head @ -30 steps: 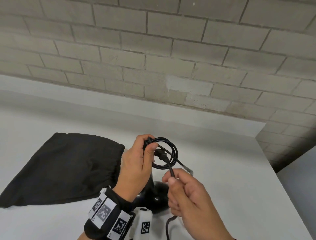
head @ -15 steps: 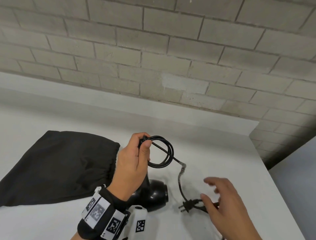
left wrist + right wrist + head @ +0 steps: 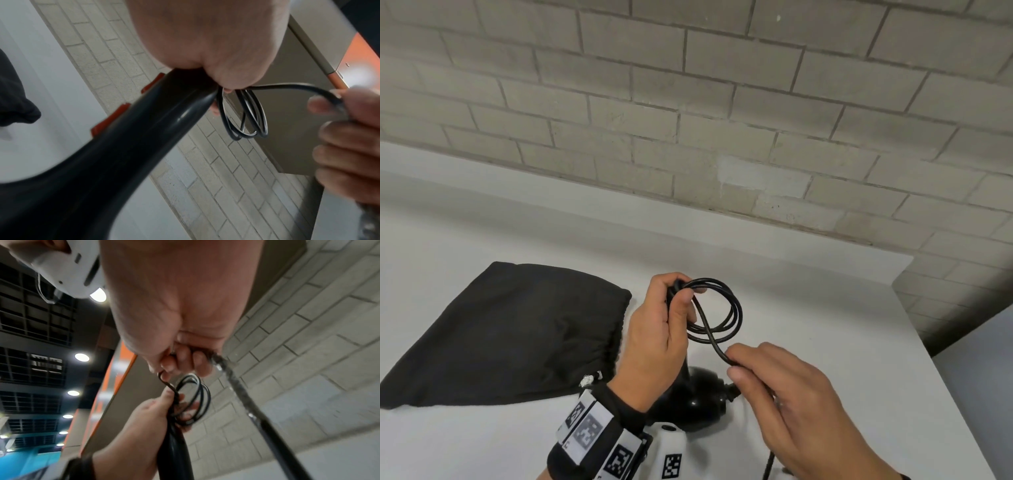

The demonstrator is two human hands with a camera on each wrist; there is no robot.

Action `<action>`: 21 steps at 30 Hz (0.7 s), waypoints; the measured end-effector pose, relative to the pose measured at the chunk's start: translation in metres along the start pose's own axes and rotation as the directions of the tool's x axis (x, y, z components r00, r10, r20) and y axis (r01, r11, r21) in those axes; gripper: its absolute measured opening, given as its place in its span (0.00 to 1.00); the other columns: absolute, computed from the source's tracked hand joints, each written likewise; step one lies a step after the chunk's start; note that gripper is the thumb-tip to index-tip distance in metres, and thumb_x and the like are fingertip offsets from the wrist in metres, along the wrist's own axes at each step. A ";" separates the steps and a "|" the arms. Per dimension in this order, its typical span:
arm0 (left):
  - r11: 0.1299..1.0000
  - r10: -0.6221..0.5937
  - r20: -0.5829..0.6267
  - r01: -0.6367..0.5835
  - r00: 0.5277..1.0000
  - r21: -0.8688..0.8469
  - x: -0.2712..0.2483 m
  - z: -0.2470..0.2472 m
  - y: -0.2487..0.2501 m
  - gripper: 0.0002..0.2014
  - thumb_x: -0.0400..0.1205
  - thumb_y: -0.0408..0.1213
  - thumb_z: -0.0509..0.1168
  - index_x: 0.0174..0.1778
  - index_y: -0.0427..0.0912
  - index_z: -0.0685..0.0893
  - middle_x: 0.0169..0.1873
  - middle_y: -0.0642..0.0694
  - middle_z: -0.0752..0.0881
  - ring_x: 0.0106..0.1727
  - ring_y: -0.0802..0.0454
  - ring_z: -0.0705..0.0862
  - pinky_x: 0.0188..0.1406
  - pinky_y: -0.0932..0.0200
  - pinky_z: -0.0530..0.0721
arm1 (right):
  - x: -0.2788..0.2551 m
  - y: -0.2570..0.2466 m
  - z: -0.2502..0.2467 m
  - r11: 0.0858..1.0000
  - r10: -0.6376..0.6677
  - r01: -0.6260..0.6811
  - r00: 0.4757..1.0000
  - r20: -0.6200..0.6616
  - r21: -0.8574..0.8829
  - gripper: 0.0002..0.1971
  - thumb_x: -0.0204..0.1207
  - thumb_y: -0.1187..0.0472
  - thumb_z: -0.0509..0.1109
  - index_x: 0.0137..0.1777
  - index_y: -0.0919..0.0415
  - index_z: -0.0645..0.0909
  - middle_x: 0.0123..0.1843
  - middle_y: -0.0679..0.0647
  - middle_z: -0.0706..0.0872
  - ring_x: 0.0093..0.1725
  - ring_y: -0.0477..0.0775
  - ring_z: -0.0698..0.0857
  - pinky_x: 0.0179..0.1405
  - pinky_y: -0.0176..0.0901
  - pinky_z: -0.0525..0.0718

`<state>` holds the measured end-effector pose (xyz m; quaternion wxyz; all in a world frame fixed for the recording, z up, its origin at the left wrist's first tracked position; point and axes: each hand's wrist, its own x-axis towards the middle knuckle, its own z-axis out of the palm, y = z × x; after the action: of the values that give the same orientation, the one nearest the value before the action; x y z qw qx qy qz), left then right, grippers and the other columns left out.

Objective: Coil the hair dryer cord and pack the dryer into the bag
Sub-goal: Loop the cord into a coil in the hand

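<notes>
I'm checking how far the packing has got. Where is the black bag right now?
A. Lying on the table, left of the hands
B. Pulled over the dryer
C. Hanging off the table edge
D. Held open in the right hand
A: the black bag lies on the table beside the left hand, which grips the coiled cord; the dryer is outside it.

Lab-like room (grey block wall (image 3: 688,102), white table (image 3: 825,308)).

Black bag (image 3: 493,329), black cord (image 3: 722,315), black dryer (image 3: 115,146) with red switches (image 3: 111,120).
</notes>
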<state>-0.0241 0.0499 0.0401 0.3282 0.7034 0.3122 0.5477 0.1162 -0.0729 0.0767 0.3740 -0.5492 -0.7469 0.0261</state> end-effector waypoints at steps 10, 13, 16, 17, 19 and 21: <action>0.996 0.033 0.011 -0.032 0.999 -0.089 -0.001 0.001 0.002 0.11 0.88 0.47 0.53 0.65 0.56 0.72 0.38 0.49 0.80 0.33 0.52 0.79 0.32 0.64 0.79 | 0.040 -0.016 -0.029 0.998 -0.038 0.030 0.989 0.142 0.061 0.10 0.86 0.54 0.60 0.53 0.52 0.83 0.38 0.45 0.75 0.36 0.44 0.76 0.35 0.32 0.74; 0.995 0.047 0.048 -0.043 0.998 -0.091 -0.001 -0.002 0.001 0.08 0.87 0.47 0.52 0.59 0.56 0.72 0.36 0.45 0.79 0.32 0.50 0.78 0.30 0.62 0.78 | 0.056 -0.018 -0.035 0.989 -0.012 0.001 0.997 0.076 0.146 0.09 0.84 0.57 0.62 0.50 0.55 0.85 0.39 0.43 0.78 0.39 0.40 0.78 0.40 0.23 0.70; 0.996 0.061 0.084 -0.055 0.995 -0.070 -0.001 -0.004 -0.003 0.06 0.87 0.50 0.51 0.57 0.65 0.71 0.34 0.45 0.79 0.32 0.51 0.79 0.30 0.64 0.77 | 0.071 -0.017 -0.034 0.967 0.081 -0.083 0.997 0.019 0.242 0.08 0.84 0.56 0.65 0.47 0.53 0.85 0.37 0.40 0.80 0.40 0.43 0.80 0.41 0.25 0.73; 0.997 0.062 0.099 -0.056 0.993 -0.060 -0.002 -0.004 -0.004 0.06 0.87 0.53 0.51 0.57 0.69 0.70 0.32 0.47 0.79 0.32 0.53 0.79 0.30 0.66 0.77 | 0.076 -0.016 -0.033 0.952 0.121 -0.117 0.993 0.004 0.282 0.08 0.83 0.56 0.65 0.47 0.52 0.85 0.37 0.40 0.81 0.40 0.44 0.81 0.41 0.29 0.76; 0.997 0.077 0.122 -0.073 0.990 -0.038 -0.002 -0.005 -0.005 0.08 0.87 0.62 0.49 0.58 0.70 0.69 0.33 0.56 0.78 0.34 0.59 0.79 0.34 0.72 0.76 | 0.083 -0.015 -0.029 0.924 0.186 -0.167 0.982 -0.024 0.345 0.08 0.83 0.55 0.66 0.46 0.50 0.85 0.37 0.39 0.83 0.40 0.45 0.82 0.41 0.38 0.81; 0.995 0.099 0.135 -0.096 0.986 -0.023 -0.003 -0.005 -0.004 0.15 0.84 0.67 0.50 0.58 0.63 0.70 0.36 0.58 0.79 0.37 0.63 0.80 0.37 0.75 0.74 | 0.090 -0.015 -0.024 0.906 0.224 -0.194 0.974 -0.036 0.376 0.08 0.83 0.56 0.66 0.45 0.52 0.86 0.37 0.38 0.84 0.38 0.43 0.82 0.41 0.40 0.82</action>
<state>-0.0304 0.0500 0.0361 0.3274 0.7508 0.2498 0.5164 0.1077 -0.0126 0.1482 0.4949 -0.5462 -0.6500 0.1848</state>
